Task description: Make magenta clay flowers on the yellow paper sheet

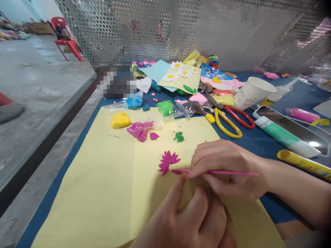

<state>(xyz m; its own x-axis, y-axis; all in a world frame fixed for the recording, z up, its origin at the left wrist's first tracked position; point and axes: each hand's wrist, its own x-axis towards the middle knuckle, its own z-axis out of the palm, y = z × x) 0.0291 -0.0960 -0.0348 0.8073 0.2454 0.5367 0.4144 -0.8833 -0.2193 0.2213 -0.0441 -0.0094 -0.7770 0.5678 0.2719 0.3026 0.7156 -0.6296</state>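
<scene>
My right hand (224, 165) grips a thin pink modelling stick (232, 173) like a pen. The stick's tip rests at a loose magenta clay petal (177, 172) on the yellow paper (103, 193). Below that petal lies my left hand (191, 220), its index fingertip close to the petal and the other fingers bent but apart. I see nothing held in it. Just above, a partial ring of magenta petals (168, 161) forms part of a flower. A green clay piece (179, 136) and a small magenta lump (154, 136) sit farther up the sheet.
Bags of yellow clay (120, 120), magenta clay (140, 131) and green clay (166, 108) line the paper's far edge. Scissors (229, 124), a paper cup (254, 92), a phone (294, 127) and a yellow tube (305, 163) lie rightward. A perforated metal panel (160, 31) stands behind.
</scene>
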